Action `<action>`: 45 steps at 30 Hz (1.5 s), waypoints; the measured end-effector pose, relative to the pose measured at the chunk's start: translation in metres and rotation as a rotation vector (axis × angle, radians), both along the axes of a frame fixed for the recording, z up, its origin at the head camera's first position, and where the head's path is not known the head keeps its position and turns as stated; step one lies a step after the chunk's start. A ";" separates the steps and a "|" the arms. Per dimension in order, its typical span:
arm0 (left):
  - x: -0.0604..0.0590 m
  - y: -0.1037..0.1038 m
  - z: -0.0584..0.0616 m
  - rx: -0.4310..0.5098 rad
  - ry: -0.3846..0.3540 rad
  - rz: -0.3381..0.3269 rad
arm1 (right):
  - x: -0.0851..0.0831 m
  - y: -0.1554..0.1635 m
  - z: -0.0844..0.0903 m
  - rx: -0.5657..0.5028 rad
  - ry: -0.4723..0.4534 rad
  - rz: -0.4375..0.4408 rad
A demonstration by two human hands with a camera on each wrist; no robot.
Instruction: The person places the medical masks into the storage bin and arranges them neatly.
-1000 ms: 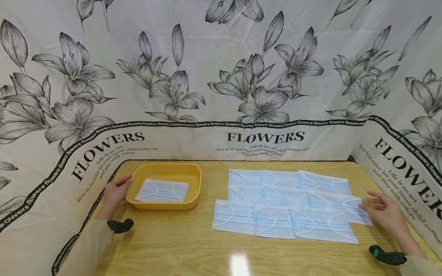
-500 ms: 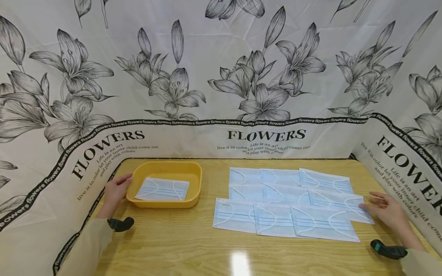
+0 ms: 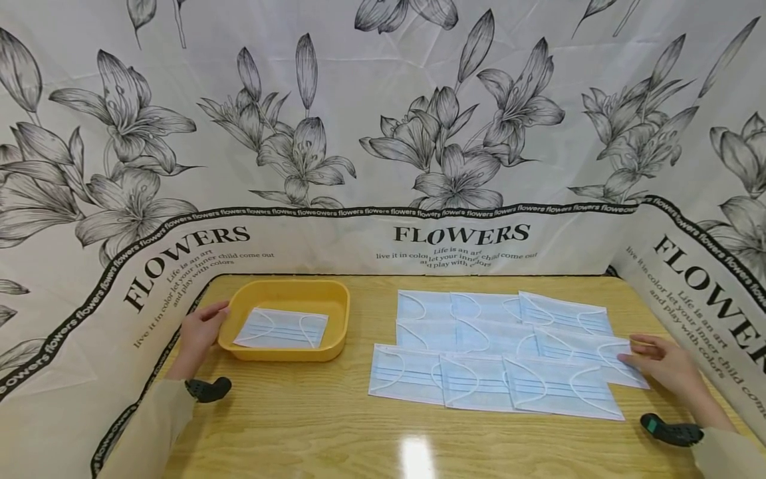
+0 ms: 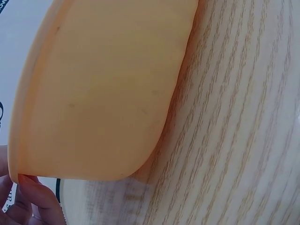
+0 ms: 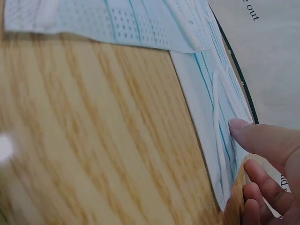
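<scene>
Several light blue face masks (image 3: pixel 479 346) lie in overlapping rows on the wooden table (image 3: pixel 311 426). My right hand (image 3: pixel 630 352) is at the right end of the middle-row mask (image 3: pixel 589 352). In the right wrist view its thumb (image 5: pixel 248 131) lies on top of that mask (image 5: pixel 206 93) and the fingers (image 5: pixel 255 173) curl at its edge, pinching it. One more mask (image 3: pixel 281 329) lies flat inside a yellow tray (image 3: pixel 287 287). My left hand (image 3: pixel 217 317) grips the tray's left rim; its fingertips (image 4: pixel 35 197) show at the tray (image 4: pixel 108 89) corner.
A floral printed sheet (image 3: pixel 383 133) walls the table on the back, left and right. Black wrist mounts (image 3: pixel 208 389) (image 3: pixel 670 429) sit by both sleeves. Bare wood runs along the front edge and between tray and masks.
My right hand has slid a little left and closed its thumb and fingers onto the edge of the middle-row mask. The left hand and tray have not moved.
</scene>
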State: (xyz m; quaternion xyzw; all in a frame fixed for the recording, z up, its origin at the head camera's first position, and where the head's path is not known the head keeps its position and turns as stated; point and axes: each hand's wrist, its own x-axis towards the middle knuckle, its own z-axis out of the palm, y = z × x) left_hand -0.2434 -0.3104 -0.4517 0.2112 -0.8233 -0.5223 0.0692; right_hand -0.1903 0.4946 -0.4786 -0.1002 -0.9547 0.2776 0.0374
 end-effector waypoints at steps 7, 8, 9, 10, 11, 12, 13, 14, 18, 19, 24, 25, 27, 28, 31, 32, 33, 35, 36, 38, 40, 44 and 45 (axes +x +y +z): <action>0.005 0.002 0.003 -0.005 -0.019 -0.051 | 0.001 0.003 -0.002 -0.008 0.019 0.025; 0.006 0.002 0.003 -0.008 -0.019 -0.050 | 0.001 0.003 -0.002 -0.016 0.016 0.027; 0.006 0.002 0.003 -0.010 -0.013 -0.048 | 0.000 0.003 -0.003 -0.023 0.012 0.027; 0.006 0.002 0.004 -0.012 -0.008 -0.045 | 0.000 0.003 -0.004 -0.028 0.006 0.022; 0.006 0.001 0.004 -0.016 -0.004 -0.044 | -0.001 0.003 -0.004 -0.028 0.000 0.018; 0.006 0.001 0.004 -0.017 -0.001 -0.042 | -0.002 0.003 -0.005 -0.026 -0.007 0.013; 0.006 0.001 0.004 -0.021 0.002 -0.040 | -0.002 0.003 -0.006 -0.027 -0.011 0.003; 0.006 0.000 0.004 -0.027 0.003 -0.042 | -0.002 0.003 -0.006 -0.024 -0.011 -0.006; 0.005 0.000 0.002 -0.023 -0.002 -0.037 | -0.003 0.003 -0.005 -0.021 -0.016 -0.029; 0.005 0.000 0.002 -0.024 0.000 -0.035 | -0.004 0.003 -0.005 -0.021 -0.015 -0.032; 0.004 0.001 0.003 -0.028 0.018 -0.032 | -0.003 0.002 -0.004 0.015 -0.021 -0.041; 0.004 0.001 0.003 -0.031 0.017 -0.033 | -0.003 0.002 -0.004 0.015 -0.021 -0.046; 0.003 0.001 0.002 -0.034 0.014 -0.030 | -0.002 0.002 -0.004 0.010 -0.017 -0.050; 0.003 0.000 0.002 -0.035 0.012 -0.030 | -0.001 0.001 -0.004 0.007 -0.013 -0.051; 0.003 0.001 0.002 -0.032 0.012 -0.030 | 0.000 0.001 -0.005 0.002 0.010 -0.048; 0.003 0.001 0.002 -0.032 0.011 -0.031 | 0.001 0.001 -0.005 0.004 0.019 -0.045; 0.003 0.001 0.003 -0.029 0.012 -0.033 | 0.002 0.001 -0.004 0.003 0.028 -0.038; 0.003 0.002 0.003 -0.026 0.015 -0.037 | 0.003 0.000 -0.002 -0.018 0.032 -0.025; 0.003 0.002 0.003 -0.029 0.016 -0.038 | 0.004 0.000 -0.001 -0.031 0.032 -0.016; 0.003 0.002 0.003 -0.026 0.019 -0.041 | 0.005 -0.002 0.003 -0.067 0.025 -0.004; 0.003 0.002 0.003 -0.030 0.024 -0.040 | 0.006 -0.003 0.005 -0.094 0.019 -0.004; 0.004 0.001 0.002 -0.042 0.027 -0.037 | 0.005 -0.003 0.006 -0.112 0.036 -0.038; 0.004 0.001 0.002 -0.047 0.027 -0.037 | 0.004 -0.003 0.005 -0.115 0.040 -0.050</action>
